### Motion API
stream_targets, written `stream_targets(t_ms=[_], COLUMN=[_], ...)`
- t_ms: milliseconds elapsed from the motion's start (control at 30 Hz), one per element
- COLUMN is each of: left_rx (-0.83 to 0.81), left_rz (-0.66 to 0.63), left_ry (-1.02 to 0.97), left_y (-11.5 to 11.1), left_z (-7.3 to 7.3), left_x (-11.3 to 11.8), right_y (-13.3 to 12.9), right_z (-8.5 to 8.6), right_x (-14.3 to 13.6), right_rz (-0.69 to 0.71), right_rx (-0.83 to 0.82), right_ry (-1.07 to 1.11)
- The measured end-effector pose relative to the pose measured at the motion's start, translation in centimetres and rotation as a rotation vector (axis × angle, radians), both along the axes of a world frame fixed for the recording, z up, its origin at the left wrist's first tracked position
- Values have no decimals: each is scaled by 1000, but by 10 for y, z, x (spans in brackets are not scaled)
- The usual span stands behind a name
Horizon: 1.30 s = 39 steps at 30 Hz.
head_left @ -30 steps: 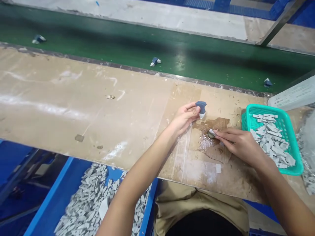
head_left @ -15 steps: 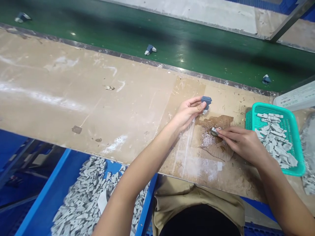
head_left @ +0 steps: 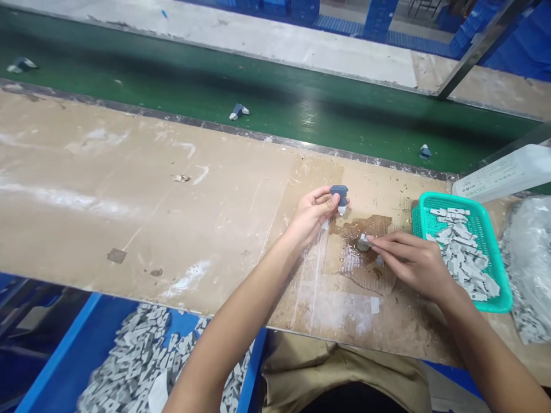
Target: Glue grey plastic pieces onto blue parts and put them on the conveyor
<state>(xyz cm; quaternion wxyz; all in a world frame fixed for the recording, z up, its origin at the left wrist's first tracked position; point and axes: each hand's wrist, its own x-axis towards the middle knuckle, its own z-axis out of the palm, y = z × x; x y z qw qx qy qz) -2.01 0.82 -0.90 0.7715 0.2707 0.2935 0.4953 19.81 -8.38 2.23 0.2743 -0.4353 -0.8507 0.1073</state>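
Note:
Between the thumb and fingers of my left hand [head_left: 314, 212] is a dark blue piece [head_left: 340, 193] with a small whitish part at its lower end, held above the table. My right hand [head_left: 411, 258] pinches a small light grey piece [head_left: 364, 237] at the small round dish [head_left: 362, 245]. That dish sits on a wet, brown-stained cardboard patch [head_left: 365, 275]. To the right of my right hand is a green basket [head_left: 503, 287] with many grey pieces [head_left: 462, 246] in it.
A white bottle [head_left: 499, 175] lies behind the basket, beside a clear plastic bag [head_left: 531, 252]. Beyond the table [head_left: 107, 189], a green belt [head_left: 181, 94] carries several blue-and-white pieces. A blue bin [head_left: 64, 355] of grey pieces stands below at the left.
The view has shifted, showing more beyond the belt. My left hand still holds the blue piece, now turned slightly. My right hand remains at the dish with the grey piece.

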Motion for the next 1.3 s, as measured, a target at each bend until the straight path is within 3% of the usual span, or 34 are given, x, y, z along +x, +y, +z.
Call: stream_targets(t_ms=[167,367,600,867,1300], left_rx=[27,74,158,151,141], left_rz=[46,16,-42,-205,-192], left_ry=[66,180,346,320,341], left_y=[-3,-11,-24,-39,-45], left_z=[-2,1,16,10,11], left_x=[2,9,17,28,30], right_y=[1,2,-1,-2,-2], right_z=[1,3,16,18,15], right_x=[0,0,2,2,4], right_rz=[-11,36,-109,-129,-48], right_rx=[-47,-93,120,126,20], right_ry=[28,28,307,359,338])
